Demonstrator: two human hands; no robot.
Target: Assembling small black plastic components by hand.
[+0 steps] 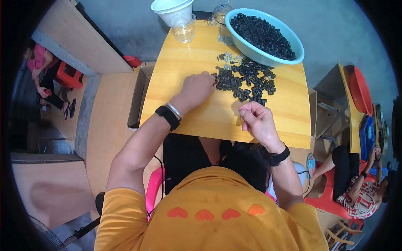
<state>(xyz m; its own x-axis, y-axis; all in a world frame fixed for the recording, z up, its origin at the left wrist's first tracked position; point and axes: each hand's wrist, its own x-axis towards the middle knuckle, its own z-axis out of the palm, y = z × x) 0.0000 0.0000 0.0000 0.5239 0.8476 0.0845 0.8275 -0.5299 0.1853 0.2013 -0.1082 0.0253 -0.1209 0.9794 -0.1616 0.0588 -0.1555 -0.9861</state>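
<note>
A loose pile of small black plastic pieces [247,79] lies on the yellow wooden table [176,71]. My left hand [198,88] is at the left edge of this pile, fingers curled, its fingertips at a small black plastic piece [215,78]. Closer to me, below the pile, my right hand [257,120] is raised with thumb and forefinger pinched together; whatever they hold is too small to make out. Small pale, shiny pieces [228,57] are scattered behind the black ones.
A light blue basin [299,48] heaped with black pieces stands at the back right. White plastic tubs [173,11] and a clear cup [184,31] stand back left. One person [42,62] sits far left; another [356,184] sits at right beside another table.
</note>
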